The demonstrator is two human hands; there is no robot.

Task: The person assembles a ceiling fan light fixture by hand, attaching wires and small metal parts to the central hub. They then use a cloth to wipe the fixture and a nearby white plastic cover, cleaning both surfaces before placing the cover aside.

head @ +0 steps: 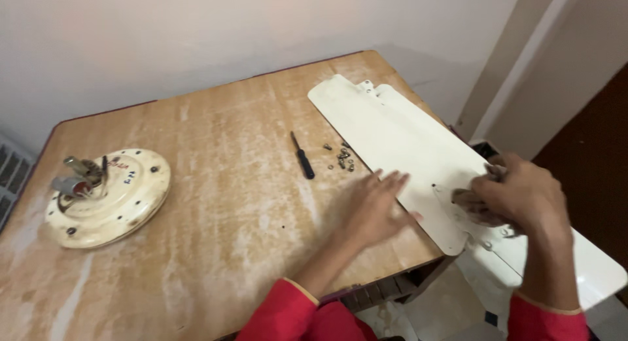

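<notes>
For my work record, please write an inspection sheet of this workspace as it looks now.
Surface: wooden table, worn, pale dusty streaks.
Job's things: cream fan blades, stacked, overhanging the right edge; brown cloth on a blade.
Clutter: fan motor housing at left; black screwdriver; loose screws.
Grips: left hand flat at the blade edge; right hand pressing the cloth.
Cables: nothing seen.
Surroundings: pale wall; dark door at right.

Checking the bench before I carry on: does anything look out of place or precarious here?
Yes. The cream fan blades hang past the table edge at the right, under the right hand. Small screws lie loose beside the screwdriver.
</notes>
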